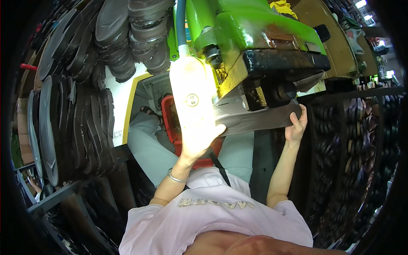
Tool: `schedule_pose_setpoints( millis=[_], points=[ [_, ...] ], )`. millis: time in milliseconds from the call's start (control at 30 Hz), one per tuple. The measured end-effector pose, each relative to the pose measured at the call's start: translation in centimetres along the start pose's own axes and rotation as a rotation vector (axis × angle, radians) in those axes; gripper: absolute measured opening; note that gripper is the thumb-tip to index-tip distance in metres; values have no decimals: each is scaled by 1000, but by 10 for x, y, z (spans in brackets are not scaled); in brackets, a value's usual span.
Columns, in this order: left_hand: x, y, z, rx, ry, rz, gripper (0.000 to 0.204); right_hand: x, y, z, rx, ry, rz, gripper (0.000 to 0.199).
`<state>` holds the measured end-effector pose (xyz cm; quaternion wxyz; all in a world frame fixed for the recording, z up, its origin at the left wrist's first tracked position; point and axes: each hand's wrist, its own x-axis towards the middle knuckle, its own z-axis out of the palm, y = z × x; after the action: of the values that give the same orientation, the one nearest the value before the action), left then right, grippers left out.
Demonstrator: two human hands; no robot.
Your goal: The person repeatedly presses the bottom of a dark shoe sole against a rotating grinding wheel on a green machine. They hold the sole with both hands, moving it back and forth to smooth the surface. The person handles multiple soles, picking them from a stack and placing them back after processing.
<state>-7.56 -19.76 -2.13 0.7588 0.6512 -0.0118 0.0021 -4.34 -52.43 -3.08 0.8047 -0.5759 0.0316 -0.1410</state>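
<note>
A dark grey shoe sole (259, 120) is held crosswise under the head of a green machine (250, 25), close to a black round knob (285, 90). My right hand (296, 125) grips the sole's right end, with the thumb on the near face and fingers curled around the edge. At the other end my left hand (197, 142) holds the sole, its thumb lying by the near edge. Glare and the bright lamp (191, 85) hide most of the left fingers. The sole's far edge is hidden under the machine.
Piles of dark grey soles with ragged edges (112, 25) and upright rows of soles (80, 123) stand at my left. A red bin (170, 119) sits between my legs. Racks packed with dark soles (352, 157) line the right. A cardboard box (340, 51) stands behind the machine.
</note>
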Motion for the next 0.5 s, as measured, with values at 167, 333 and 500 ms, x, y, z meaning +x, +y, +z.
schedule_pose_setpoints(
  millis=[167,333,500],
  points=[
    [9,-2,14,274,67,136,41,17,-13,0,-20,-4,-26,36],
    [6,5,6,58,4,30,41,27,-21,15,-9,-8,16,37],
    [-2,4,-8,-60,7,-39,47,27,-17,26,24,-55,21,38]
  ],
)
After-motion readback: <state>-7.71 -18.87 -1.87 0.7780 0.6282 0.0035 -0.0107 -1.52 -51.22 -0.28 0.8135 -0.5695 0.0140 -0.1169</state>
